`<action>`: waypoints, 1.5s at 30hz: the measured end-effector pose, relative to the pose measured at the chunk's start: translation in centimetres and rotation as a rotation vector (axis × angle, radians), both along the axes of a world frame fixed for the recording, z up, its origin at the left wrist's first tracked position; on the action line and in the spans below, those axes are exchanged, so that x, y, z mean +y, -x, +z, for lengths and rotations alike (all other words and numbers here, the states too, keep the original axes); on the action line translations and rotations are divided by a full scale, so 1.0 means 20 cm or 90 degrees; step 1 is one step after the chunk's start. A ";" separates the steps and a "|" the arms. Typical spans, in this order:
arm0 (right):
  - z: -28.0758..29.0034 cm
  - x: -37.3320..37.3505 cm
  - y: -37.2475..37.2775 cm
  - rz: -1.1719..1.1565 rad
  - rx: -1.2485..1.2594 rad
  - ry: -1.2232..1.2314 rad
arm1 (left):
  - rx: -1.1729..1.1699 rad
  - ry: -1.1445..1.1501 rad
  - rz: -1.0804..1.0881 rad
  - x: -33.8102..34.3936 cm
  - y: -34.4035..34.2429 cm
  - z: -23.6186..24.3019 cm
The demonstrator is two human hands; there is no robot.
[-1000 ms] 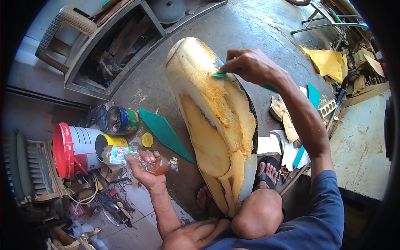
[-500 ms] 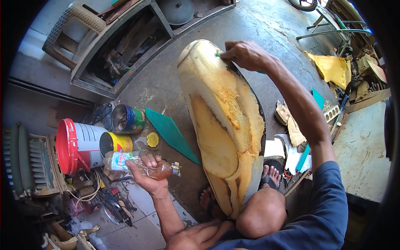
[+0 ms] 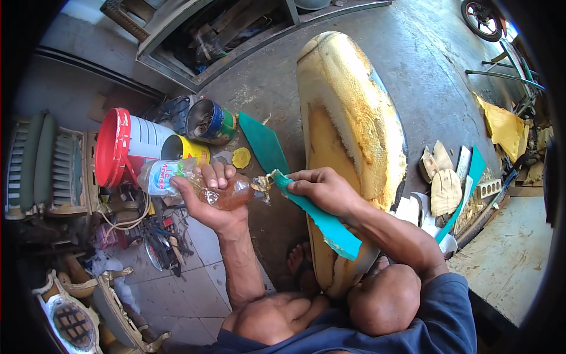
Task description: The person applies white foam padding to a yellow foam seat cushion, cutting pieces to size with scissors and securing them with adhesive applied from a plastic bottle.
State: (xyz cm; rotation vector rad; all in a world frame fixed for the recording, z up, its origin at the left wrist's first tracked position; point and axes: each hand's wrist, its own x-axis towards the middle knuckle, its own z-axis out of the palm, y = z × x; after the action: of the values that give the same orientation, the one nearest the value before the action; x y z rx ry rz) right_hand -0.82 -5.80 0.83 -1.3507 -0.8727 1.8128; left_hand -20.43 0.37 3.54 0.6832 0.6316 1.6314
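My left hand (image 3: 217,192) is wrapped round a clear plastic bottle (image 3: 231,192), tilted on its side with amber liquid inside. Its mouth, crusted with residue, points right. Pinched in my right hand (image 3: 323,192) is a teal foam strip (image 3: 324,223) with a ragged edge; its upper end is at the bottle's mouth, and I cannot tell whether they touch. Beyond my hands a long yellow foam seat pad (image 3: 348,100) leans between my knees, its surface rough and partly brownish, with a dark edge along the right side.
Left stand a white and red bucket (image 3: 141,138), a yellow can (image 3: 197,148) and a blue-green can (image 3: 221,121). A teal sheet (image 3: 263,138) and a yellow lid (image 3: 241,157) lie on the floor. Scattered tools (image 3: 162,242) are lower left. Gloves (image 3: 445,192) and scraps lie right, near a pale board (image 3: 501,259).
My right hand has come down from the top of the seat pad to the bottle's mouth, bringing the teal strip. The view has shifted, and the left hand still holds the bottle.
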 end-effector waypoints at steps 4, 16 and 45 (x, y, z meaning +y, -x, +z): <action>0.09 0.02 0.06 0.038 0.046 0.043 | 0.059 -0.020 0.044 -0.02 0.01 -0.02; 0.35 0.53 -0.89 -0.180 -0.571 -0.634 | -0.136 0.259 0.044 -0.01 0.17 -0.18; 0.28 0.87 -1.21 0.321 -0.810 -0.443 | -0.100 0.283 -0.010 -0.01 0.12 -0.17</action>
State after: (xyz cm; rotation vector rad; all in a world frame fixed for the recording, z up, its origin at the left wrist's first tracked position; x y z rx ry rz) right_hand 23.30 11.66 6.41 -1.7854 -2.3696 0.5369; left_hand -22.79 0.09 0.18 0.2320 0.8351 1.4448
